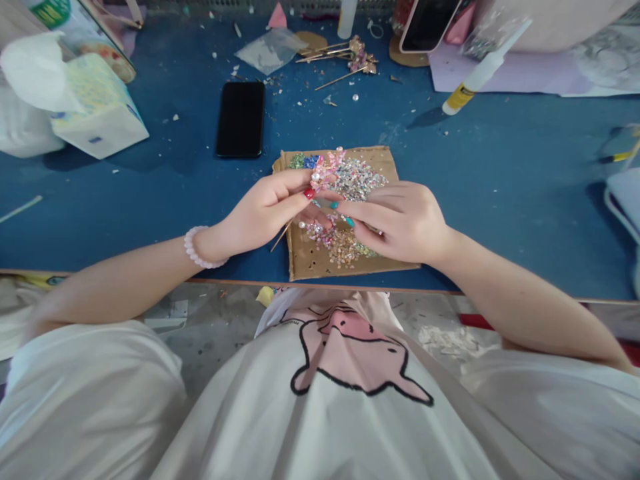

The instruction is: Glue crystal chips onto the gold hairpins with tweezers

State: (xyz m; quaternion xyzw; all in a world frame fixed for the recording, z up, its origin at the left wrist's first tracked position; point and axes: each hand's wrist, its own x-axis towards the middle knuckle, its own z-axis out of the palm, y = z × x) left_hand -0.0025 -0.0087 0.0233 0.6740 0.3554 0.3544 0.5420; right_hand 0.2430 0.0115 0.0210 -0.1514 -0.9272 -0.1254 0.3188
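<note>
My left hand (273, 205) is closed around a hair stick with a pink, pearl-dotted flower head (327, 168). Its thin gold stem (281, 236) slants out below the palm. Close beside the flower, my right hand (407, 217) has thumb and forefinger pressed together; whatever is between their tips is too small to make out. Both hands are over a piece of brown cardboard (305, 265). Silver rhinestones (359, 177) are heaped on it behind the fingers, with blue and green ones at the back left. Nearer me lie pink and champagne stones (343, 249), partly hidden by my hands.
A black phone (241, 120) lies on the blue table (175, 187) behind my left hand. Several finished hair sticks (356, 57) and a plastic bag (273, 50) are farther back. A glue bottle (473, 83) stands at the back right, a tissue box (100, 110) at the left.
</note>
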